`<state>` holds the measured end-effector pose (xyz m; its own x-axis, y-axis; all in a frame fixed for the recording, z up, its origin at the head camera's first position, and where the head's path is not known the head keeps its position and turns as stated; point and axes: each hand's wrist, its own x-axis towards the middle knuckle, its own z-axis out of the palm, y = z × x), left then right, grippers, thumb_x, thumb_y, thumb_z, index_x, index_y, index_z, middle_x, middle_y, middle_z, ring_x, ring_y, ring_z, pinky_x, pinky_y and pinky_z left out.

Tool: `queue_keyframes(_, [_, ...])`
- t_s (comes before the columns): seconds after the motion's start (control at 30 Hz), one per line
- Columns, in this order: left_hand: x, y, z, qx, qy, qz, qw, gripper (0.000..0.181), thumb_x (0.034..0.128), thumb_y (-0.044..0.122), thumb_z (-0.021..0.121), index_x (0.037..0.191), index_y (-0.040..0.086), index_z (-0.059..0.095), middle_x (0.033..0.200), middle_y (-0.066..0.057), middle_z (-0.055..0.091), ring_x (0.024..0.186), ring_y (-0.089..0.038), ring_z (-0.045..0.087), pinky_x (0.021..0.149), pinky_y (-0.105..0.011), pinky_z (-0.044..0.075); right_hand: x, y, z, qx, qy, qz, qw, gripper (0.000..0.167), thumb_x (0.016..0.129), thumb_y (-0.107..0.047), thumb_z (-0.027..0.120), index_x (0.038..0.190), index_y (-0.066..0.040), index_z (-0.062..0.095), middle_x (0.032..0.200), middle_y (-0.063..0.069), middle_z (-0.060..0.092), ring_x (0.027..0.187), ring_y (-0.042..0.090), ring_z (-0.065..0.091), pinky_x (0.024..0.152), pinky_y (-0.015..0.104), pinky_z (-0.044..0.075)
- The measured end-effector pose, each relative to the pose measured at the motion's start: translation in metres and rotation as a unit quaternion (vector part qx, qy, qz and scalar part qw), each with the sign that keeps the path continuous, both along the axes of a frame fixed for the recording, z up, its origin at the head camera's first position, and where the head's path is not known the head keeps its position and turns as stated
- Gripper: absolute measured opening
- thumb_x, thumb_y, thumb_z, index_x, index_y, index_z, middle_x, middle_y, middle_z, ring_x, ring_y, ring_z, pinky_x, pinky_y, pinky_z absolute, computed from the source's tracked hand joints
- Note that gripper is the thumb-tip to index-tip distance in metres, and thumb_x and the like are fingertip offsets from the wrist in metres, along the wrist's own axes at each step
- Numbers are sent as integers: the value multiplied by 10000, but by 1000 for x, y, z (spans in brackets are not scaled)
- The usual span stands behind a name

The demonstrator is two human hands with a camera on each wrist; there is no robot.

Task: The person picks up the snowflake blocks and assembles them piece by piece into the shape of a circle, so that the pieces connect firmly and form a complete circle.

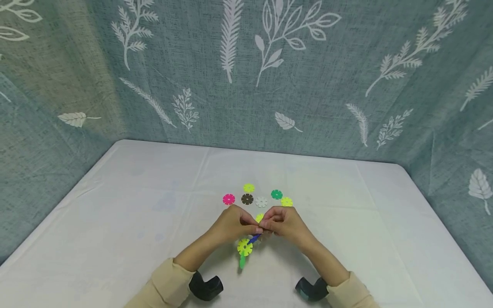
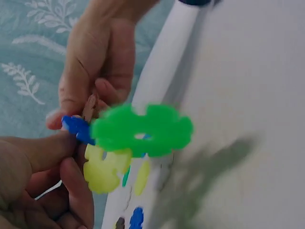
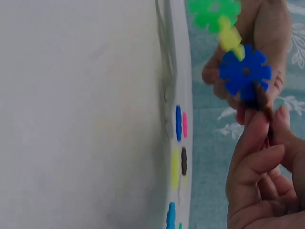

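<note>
Both hands meet above the table, joined on a small chain of notched plastic discs. My left hand (image 1: 231, 225) pinches the blue disc (image 3: 238, 78) between thumb and fingers. Attached to the blue disc is a yellow disc (image 1: 241, 248), and a green disc (image 2: 164, 126) hangs on the yellow one. My right hand (image 1: 290, 226) pinches a brown disc (image 2: 88, 109) whose edge is against the blue disc's edge. Fingers hide part of that joint, so how deep the slots sit cannot be told.
Beyond the hands, loose discs lie on the white table (image 1: 154, 214): pink (image 1: 229, 199), dark brown (image 1: 247, 199), white (image 1: 261, 202), green (image 1: 276, 194) and several yellow (image 1: 248, 188). Black curved objects (image 1: 206, 287) sit by both wrists. A patterned curtain (image 1: 239, 107) encloses the table.
</note>
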<state>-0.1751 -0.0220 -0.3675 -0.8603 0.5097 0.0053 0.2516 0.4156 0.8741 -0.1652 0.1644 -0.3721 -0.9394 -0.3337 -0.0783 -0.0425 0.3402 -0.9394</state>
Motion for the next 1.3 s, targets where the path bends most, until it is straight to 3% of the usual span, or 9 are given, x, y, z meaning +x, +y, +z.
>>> queue_keyframes(0.2, [-8,-16,3,-97,-26,309,9995,151,797,126,698,816,-20,730,716,-103,700,643,-73,568,587,-233,452,-2,4,-5,570,399,-57,9976,210,866,-143,623,1004,6,677,832,119,662,607,121,546,550,216,430])
queue_keyframes(0.4, [-16,-31,11,-124,-308,930,9951,156,805,136,691,823,-15,728,756,-92,708,688,-86,600,648,-238,483,-3,4,-14,1311,243,210,9909,275,764,-126,725,1032,-66,706,705,14,570,644,114,432,538,185,358])
queue_keyframes(0.53, [-17,-34,12,-93,-514,1322,9898,156,803,141,691,803,-12,722,740,-66,698,688,-93,580,650,-257,479,0,-1,-16,1846,424,168,9818,309,707,-178,771,1011,-145,723,732,-16,577,678,124,395,569,199,321])
queue_keyframes(0.73, [-16,-34,14,33,-616,1273,9900,185,804,152,687,798,-32,708,730,-81,697,680,-107,590,654,-302,493,5,-7,-17,2505,754,-45,9652,313,673,-229,792,980,-224,734,697,-40,494,666,119,374,561,217,269])
queue_keyframes(0.97, [-15,-32,13,212,-676,1142,9909,183,796,134,685,800,-48,705,694,-54,681,647,-114,563,628,-288,473,8,-9,-15,2445,1019,-212,9640,210,656,-158,802,822,-187,676,760,-65,582,695,91,493,609,244,374])
queue_keyframes(1.13, [-15,-30,9,339,-857,1038,9903,169,794,122,677,797,-45,703,681,-36,679,634,-94,559,626,-277,474,9,-9,-8,1727,1234,-698,9747,119,722,-64,745,750,-124,646,676,-41,634,632,68,546,594,210,428])
queue_keyframes(1.3, [-14,-27,7,317,-968,918,9905,179,803,145,674,810,-32,703,700,-41,692,654,-77,581,649,-280,480,7,-10,-2,1111,1658,-1271,9716,131,716,-25,743,719,-105,640,671,-23,631,639,69,582,607,187,470])
